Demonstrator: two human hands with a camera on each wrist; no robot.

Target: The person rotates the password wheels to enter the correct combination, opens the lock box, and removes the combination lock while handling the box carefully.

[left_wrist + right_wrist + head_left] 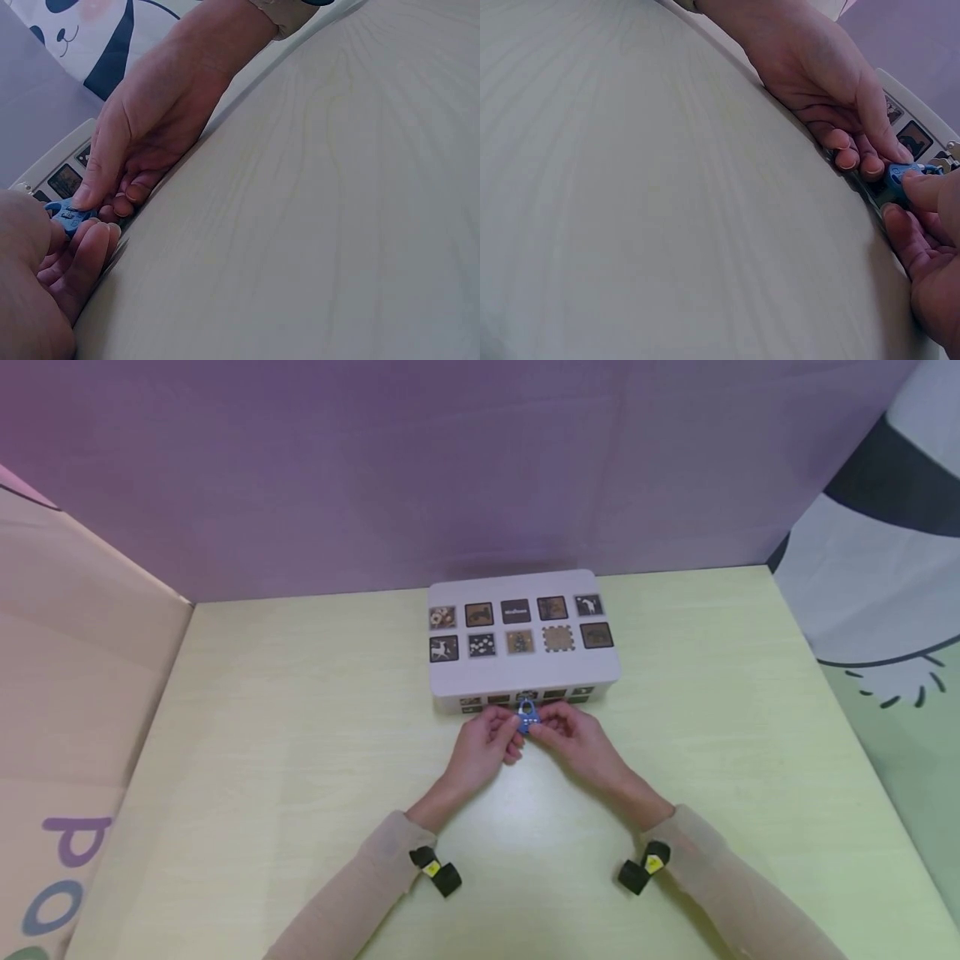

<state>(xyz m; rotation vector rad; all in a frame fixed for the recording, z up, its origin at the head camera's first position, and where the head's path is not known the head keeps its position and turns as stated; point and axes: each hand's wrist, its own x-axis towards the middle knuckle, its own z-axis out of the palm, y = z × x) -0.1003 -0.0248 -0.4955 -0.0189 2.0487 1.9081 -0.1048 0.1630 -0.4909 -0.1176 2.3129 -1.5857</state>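
A small blue combination padlock [528, 718] with dials on its body is at the middle of the front side of a white box [517, 677], by a metal clasp [946, 159]. My left hand [483, 745] pinches the padlock from the left, thumb on its face. From the right, my right hand [583, 750] pinches the other side of it, also with thumb on top. The shackle points toward the box; whether it is locked I cannot tell. In the left wrist view, fingers partly cover the padlock [73, 216].
Small square pictures cover the box's lid and front side. The box stands near the back edge of a pale wooden table [300, 735]. A purple cloth wall [375, 485] rises behind, with printed panels on both sides.
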